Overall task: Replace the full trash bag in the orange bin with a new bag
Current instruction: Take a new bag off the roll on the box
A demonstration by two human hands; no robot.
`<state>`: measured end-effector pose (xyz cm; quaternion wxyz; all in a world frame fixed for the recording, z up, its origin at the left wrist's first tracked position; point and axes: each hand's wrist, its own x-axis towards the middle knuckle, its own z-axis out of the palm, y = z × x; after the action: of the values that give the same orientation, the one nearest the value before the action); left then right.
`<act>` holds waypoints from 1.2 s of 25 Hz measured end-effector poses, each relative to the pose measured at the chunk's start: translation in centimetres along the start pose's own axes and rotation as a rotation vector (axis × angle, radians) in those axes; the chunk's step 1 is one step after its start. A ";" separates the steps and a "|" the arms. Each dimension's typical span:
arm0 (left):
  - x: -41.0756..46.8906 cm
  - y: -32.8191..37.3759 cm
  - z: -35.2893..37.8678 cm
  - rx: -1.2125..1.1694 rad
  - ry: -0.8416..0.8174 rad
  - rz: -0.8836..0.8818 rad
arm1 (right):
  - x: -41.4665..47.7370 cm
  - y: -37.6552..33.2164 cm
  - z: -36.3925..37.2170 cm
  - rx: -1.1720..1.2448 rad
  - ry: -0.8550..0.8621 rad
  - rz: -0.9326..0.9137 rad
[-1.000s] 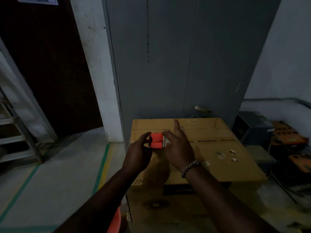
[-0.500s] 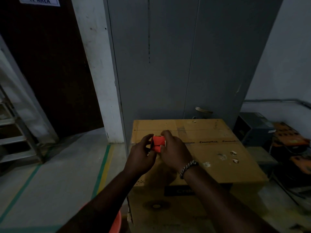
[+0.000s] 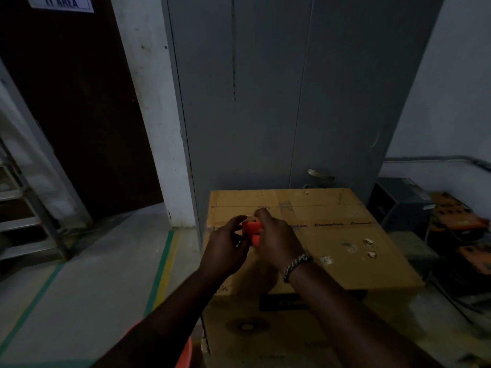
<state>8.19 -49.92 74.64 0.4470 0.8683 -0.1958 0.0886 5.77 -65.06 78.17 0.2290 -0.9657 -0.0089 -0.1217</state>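
Fingers [image 3: 261, 215] of your left hand [image 3: 225, 247] and right hand [image 3: 277, 241] pinch small orange folded plastic bag [image 3: 252, 231] above brown cardboard box [image 3: 340, 235].

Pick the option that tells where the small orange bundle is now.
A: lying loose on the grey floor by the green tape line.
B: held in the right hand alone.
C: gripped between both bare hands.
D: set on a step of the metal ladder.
C: the left hand and the right hand both grip the small orange bundle, in front of the brown cardboard box.
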 end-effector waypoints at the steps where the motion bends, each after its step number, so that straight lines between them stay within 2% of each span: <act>1: 0.1 0.1 0.0 0.009 0.003 0.005 | 0.0 0.0 -0.1 0.017 -0.004 0.005; 8: 0.3 0.2 0.1 0.054 0.078 -0.043 | 0.0 0.2 -0.1 0.149 -0.009 0.024; 14: 0.6 -0.2 -0.1 0.034 0.069 -0.034 | 0.1 0.7 -0.3 0.213 -0.021 0.000; 23: 1.1 -0.1 -0.1 0.047 0.174 -0.027 | 0.1 0.6 0.3 0.158 0.094 -0.028; 30: 0.9 -0.2 -0.4 0.055 0.100 0.084 | 0.5 1.3 0.8 0.145 0.077 0.001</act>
<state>9.10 -49.72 75.05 0.4283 0.8658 -0.2068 0.1557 6.55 -65.87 77.07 0.2987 -0.9412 -0.0086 -0.1576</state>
